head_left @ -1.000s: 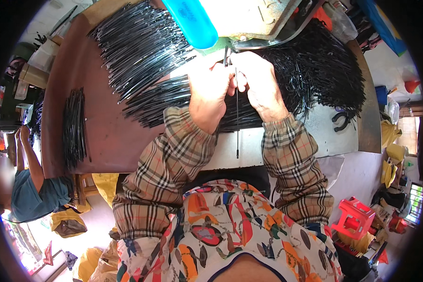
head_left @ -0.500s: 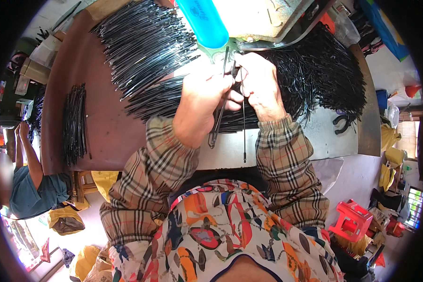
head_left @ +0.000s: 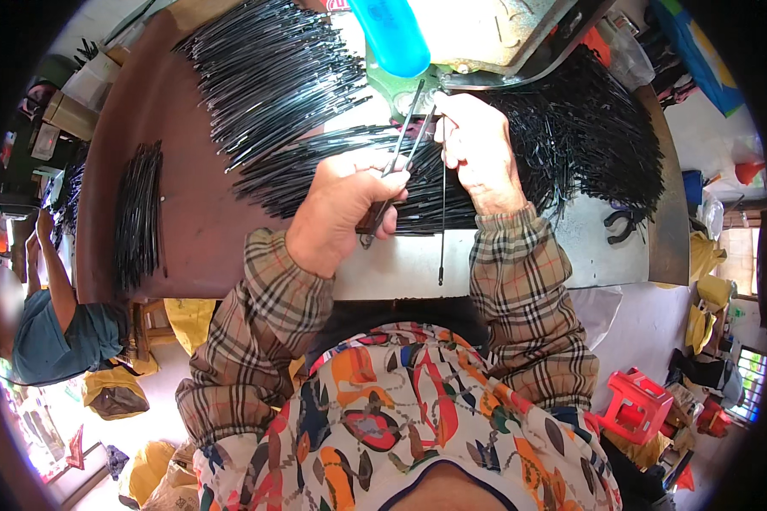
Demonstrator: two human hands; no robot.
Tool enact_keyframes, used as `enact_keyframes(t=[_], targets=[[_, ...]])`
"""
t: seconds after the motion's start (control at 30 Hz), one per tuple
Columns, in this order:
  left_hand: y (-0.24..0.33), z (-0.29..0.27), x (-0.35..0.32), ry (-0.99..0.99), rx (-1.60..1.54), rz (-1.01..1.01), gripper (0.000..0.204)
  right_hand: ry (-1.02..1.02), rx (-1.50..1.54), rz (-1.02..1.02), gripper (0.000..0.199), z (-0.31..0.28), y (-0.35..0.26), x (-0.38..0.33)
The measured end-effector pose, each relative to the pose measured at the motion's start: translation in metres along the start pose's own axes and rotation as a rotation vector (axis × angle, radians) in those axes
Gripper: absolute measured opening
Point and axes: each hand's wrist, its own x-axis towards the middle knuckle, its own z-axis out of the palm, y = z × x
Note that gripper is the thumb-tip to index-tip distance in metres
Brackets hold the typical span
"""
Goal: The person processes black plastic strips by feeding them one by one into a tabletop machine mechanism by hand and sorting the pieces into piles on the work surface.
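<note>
My left hand (head_left: 337, 200) is closed around a couple of thin black rods (head_left: 415, 106), which slant up past the thumb and fan slightly apart. Their lower ends poke out beneath the fingers. Just to the right, my right hand (head_left: 484, 149) pinches another thin black rod (head_left: 442, 226) near its upper end. It hangs almost straight down and has a small thickened tip. Both hands are below a machine's metal body (head_left: 477, 34), close to its green base (head_left: 388, 92) and a rounded blue piece (head_left: 394, 43). The fingertips of the right hand are partly hidden.
Piles of black rods lie to the left (head_left: 268, 81), beneath the hands and to the right (head_left: 609, 140). A separate bundle (head_left: 139, 217) rests on the brown table cover (head_left: 196, 247). Dark-handled pliers (head_left: 620, 226) lie at right. Beyond are a red stool (head_left: 635, 404) and, at left, another person (head_left: 68, 336).
My left hand has moved down and left with its rods, away from the right hand. My right hand has shifted only slightly, and its rod still hangs down.
</note>
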Motion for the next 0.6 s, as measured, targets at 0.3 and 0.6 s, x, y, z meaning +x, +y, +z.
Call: enact_keyframes(t=[0.3, 0.6], targets=[[-0.012, -0.001, 0.006, -0.032, -0.040, -0.003, 0.018, 0.056, 0.144, 0.075, 0.021, 0.006, 0.003, -0.011], [-0.013, 0.008, 0.015, -0.022, -0.089, 0.043, 0.013, 0.014, 0.057, 0.019, 0.021, 0.000, 0.002, -0.001]])
